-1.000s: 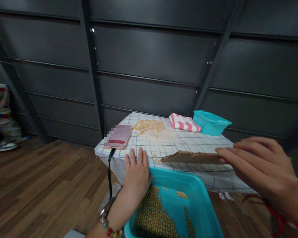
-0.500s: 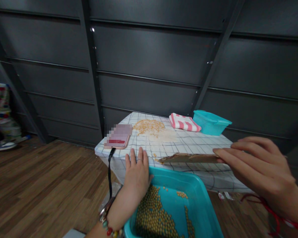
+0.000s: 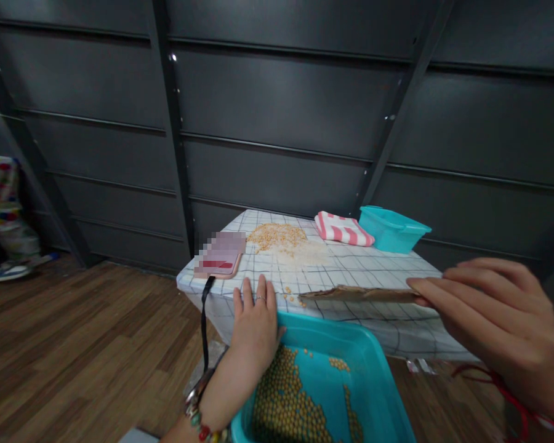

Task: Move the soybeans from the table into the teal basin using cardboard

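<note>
My right hand [image 3: 503, 314] grips one end of a flat strip of cardboard [image 3: 364, 294], held level along the front edge of the cloth-covered table. A few loose soybeans [image 3: 290, 298] lie beside the strip's left tip. My left hand [image 3: 255, 326] rests with its fingers stretched out over the table's front edge. Its thumb side is against the near turquoise basin [image 3: 383, 381], which stands below that edge. Soybeans [image 3: 286, 400] fill the basin's left part. Farther back on the table is a spread of soybeans [image 3: 277, 235] with pale powder [image 3: 305, 252] in front.
A checked white cloth [image 3: 373, 267] covers the table. A pink phone [image 3: 224, 255] with a black strap lies at its left. A striped pink-and-white towel [image 3: 344, 229] and a second turquoise tub [image 3: 392, 231] sit at the back right. Dark metal panels [image 3: 277, 92] stand behind.
My right hand and the cardboard strip have shifted slightly right, and more loose beans show by its left tip. My left hand and the basin stay put.
</note>
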Demonstrator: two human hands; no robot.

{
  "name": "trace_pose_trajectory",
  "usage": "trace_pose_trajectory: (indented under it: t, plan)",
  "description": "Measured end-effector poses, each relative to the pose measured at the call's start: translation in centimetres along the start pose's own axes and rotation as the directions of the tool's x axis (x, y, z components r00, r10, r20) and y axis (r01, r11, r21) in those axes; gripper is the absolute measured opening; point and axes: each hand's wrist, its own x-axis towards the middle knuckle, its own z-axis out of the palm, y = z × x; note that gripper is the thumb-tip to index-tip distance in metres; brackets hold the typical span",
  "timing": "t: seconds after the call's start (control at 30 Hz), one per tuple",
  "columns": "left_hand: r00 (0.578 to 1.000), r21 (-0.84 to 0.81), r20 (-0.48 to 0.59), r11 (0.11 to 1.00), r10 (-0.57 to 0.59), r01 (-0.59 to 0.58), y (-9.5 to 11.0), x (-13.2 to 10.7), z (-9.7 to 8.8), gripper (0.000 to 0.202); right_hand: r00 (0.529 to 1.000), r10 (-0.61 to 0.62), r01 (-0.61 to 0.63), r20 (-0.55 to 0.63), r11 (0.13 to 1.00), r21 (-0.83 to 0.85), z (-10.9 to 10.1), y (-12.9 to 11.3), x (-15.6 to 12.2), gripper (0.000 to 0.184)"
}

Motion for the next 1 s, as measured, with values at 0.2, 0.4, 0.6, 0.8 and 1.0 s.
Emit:
trace_pose_trajectory:
  t: [0.2, 0.4, 0.6, 0.8, 1.0]
  plan:
    - [1.0, 0.015, 0.001, 1.0, 0.0, 0.0, -0.1, 0.1, 0.3, 0.07, 1.0, -0.015, 0.014, 0.016, 0.999, 0.031, -0.5, 0.4, -0.9, 0.053]
    - [1.0, -0.005, -0.008, 1.0, 0.002, -0.002, 0.0, 0.1, 0.2, 0.07, 0.997, -0.075, 0.075, 0.011, 0.997, 0.018, -0.2, 0.7, -0.9, 0.038]
    - [1.0, -0.029, 0.024, 1.0, 0.001, 0.0, 0.0, 0.0, -0.2, 0.071, 0.997, -0.071, 0.071, 0.01, 0.996, -0.059, -0.3, 0.4, -0.1, 0.038]
    - [1.0, -0.028, 0.004, 1.0, -0.008, 0.008, 0.1, -0.1, -0.2, 0.07, 0.989, -0.145, 0.144, -0.016, 0.989, -0.043, 0.5, 0.7, -0.4, 0.029]
    - [1.0, -0.028, 0.0, 1.0, -0.003, 0.003, 0.1, -0.1, -0.2, 0.07, 0.99, -0.137, 0.136, -0.025, 0.99, -0.046, 0.4, 0.6, 0.0, 0.035]
